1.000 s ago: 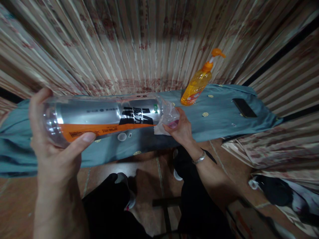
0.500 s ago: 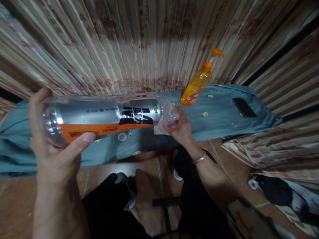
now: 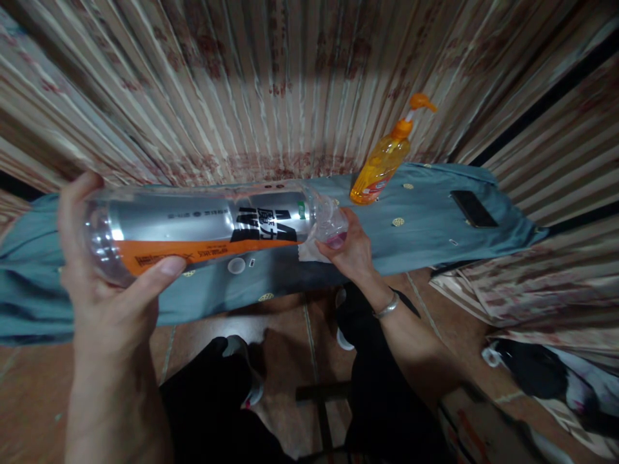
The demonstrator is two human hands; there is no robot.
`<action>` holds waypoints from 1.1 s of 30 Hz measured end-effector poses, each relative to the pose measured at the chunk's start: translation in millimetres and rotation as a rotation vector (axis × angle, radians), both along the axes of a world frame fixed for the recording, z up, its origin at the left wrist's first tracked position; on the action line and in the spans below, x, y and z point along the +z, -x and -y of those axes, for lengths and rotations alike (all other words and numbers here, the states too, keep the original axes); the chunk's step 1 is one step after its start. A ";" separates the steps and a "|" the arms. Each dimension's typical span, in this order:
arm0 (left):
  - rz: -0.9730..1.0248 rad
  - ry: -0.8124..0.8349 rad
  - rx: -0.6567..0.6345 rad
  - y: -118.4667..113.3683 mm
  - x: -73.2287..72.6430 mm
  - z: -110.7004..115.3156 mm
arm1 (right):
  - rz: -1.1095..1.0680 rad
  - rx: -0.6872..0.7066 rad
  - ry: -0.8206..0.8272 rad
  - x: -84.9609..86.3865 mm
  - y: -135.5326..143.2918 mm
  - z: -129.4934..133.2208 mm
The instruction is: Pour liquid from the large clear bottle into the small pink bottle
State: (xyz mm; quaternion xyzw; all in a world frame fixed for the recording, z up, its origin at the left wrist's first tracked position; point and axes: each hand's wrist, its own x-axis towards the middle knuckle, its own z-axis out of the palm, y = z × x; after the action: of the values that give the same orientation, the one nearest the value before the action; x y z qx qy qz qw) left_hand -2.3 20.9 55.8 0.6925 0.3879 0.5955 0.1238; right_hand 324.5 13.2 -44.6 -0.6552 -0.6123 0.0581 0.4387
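Note:
My left hand (image 3: 106, 277) is wrapped round the base end of a large clear plastic bottle (image 3: 203, 222) with a silver and orange label. The bottle lies nearly level in the air above the cloth-covered table, its neck pointing right. At that neck my right hand (image 3: 351, 248) closes on a small clear cup (image 3: 336, 227) with something pinkish low in it. Where the bottle's mouth ends and the cup begins is hard to see. A white tissue (image 3: 309, 252) lies below the cup. A round, pale bottle cap (image 3: 236, 265) rests on the cloth under the bottle.
An orange pump bottle (image 3: 382, 164) stands at the back of the table, right of my right hand. A black phone (image 3: 472, 209) lies farther right on the blue-green cloth (image 3: 425, 225). Pleated curtains (image 3: 290, 90) hang close behind. A stool or frame bar (image 3: 322, 392) shows between my legs.

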 end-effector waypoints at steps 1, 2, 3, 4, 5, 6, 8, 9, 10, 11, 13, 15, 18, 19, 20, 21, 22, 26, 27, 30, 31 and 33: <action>0.006 0.007 -0.012 0.1 -0.4 0.0 | 0.000 -0.001 0.002 0.0 0.0 -0.2; 0.013 0.014 -0.037 0.3 -0.9 -0.2 | -0.001 -0.002 0.004 0.0 0.0 -0.3; 0.019 0.018 -0.066 0.5 -1.4 -0.6 | -0.004 -0.003 0.007 0.2 0.0 -0.5; 0.020 0.018 -0.081 0.7 -2.0 -1.1 | -0.007 -0.003 0.009 0.5 0.1 -0.7; 0.018 0.017 -0.090 0.7 -2.4 -1.7 | -0.010 -0.004 0.010 0.9 0.3 -0.7; 0.016 0.015 -0.095 0.6 -2.8 -2.2 | -0.013 -0.004 0.011 1.5 0.5 -0.7; 0.021 0.016 -0.090 -0.2 -2.9 -2.6 | -0.018 -0.008 0.013 3.2 1.1 -0.1; 0.033 0.018 -0.089 -0.8 -2.6 -2.4 | -0.021 -0.010 0.015 4.2 1.5 0.4; 0.047 0.018 -0.088 -1.6 -2.1 -2.0 | -0.025 -0.013 0.019 5.3 2.0 1.0; 0.061 0.019 -0.090 -2.4 -1.6 -1.5 | -0.029 -0.018 0.023 6.5 2.5 1.6; 0.073 0.014 -0.089 -3.4 -0.8 -0.6 | -0.037 -0.027 0.038 8.4 3.1 2.5; 0.066 0.015 -0.090 -3.0 -1.1 -0.4 | -0.038 -0.033 0.049 9.4 3.2 2.8; 0.060 0.010 -0.098 0.1 -3.9 -1.3 | -0.037 -0.021 0.049 9.4 2.5 2.2; 0.062 0.015 -0.099 1.2 -5.0 -1.5 | -0.039 -0.017 0.046 9.2 2.1 2.0; 0.070 0.027 -0.097 1.8 -5.9 -1.3 | -0.043 -0.014 0.044 8.9 1.8 1.8; 0.085 0.042 -0.090 1.8 -6.4 -0.9 | -0.047 -0.012 0.042 8.7 1.6 1.6; 0.113 0.066 -0.084 1.0 -6.3 0.0 | -0.051 -0.013 0.040 8.5 1.4 1.6; 0.205 0.145 -0.086 -7.8 -1.0 5.3 | -0.050 -0.015 0.033 7.9 1.5 1.7; 0.220 0.148 -0.096 -10.0 0.7 6.5 | -0.046 -0.015 0.032 8.0 1.7 1.7; 0.218 0.134 -0.103 -12.3 3.2 8.1 | -0.035 -0.017 0.026 8.3 2.3 2.0; 0.206 0.126 -0.100 -11.4 2.9 8.0 | -0.032 -0.018 0.023 8.4 2.3 2.0; 0.177 0.111 -0.082 -7.7 0.7 7.1 | -0.029 -0.015 0.021 8.3 2.1 2.1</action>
State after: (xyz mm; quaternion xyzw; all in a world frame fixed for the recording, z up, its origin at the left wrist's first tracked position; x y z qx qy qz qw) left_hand 5.4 13.8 56.5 0.6444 0.3792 0.6265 0.2199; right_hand 322.4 11.1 -36.2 -0.6635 -0.6002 0.0707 0.4411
